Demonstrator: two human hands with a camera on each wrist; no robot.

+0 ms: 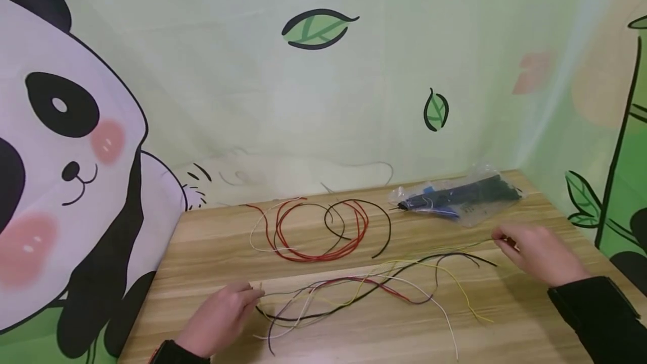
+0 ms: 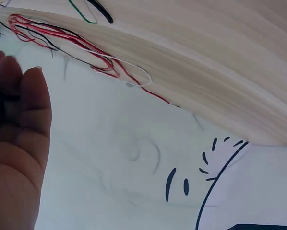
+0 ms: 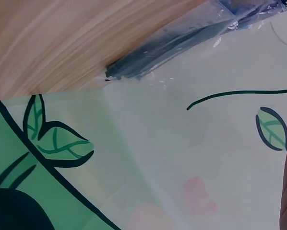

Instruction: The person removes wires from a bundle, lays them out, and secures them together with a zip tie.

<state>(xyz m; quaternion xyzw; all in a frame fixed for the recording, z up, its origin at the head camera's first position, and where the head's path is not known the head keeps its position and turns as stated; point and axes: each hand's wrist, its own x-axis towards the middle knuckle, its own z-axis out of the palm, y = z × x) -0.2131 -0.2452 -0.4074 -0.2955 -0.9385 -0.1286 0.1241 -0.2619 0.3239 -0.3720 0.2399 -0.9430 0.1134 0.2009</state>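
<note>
In the head view my left hand (image 1: 224, 313) is at the left of the table, pinching the end of a thin greenish wire (image 1: 283, 293) between thumb and fingers. My right hand (image 1: 541, 254), at the right, pinches a green wire (image 1: 475, 245); whether both hold one wire, I cannot tell. A green wire (image 3: 239, 92) also juts out beside the hand in the right wrist view. Between the hands lie loose wires: a black wire (image 1: 333, 310), a yellow wire (image 1: 467, 296), a white wire (image 1: 447, 319), a red wire (image 1: 394, 290) and a purple one.
Farther back lies a loose coil of red wire (image 1: 278, 229) with black wire (image 1: 390, 229) and white wire (image 1: 251, 235) among it. A clear plastic bag (image 1: 480, 215) with dark contents rests at the back right. A printed panda cloth (image 1: 227, 100) hangs behind the wooden table (image 1: 202, 263).
</note>
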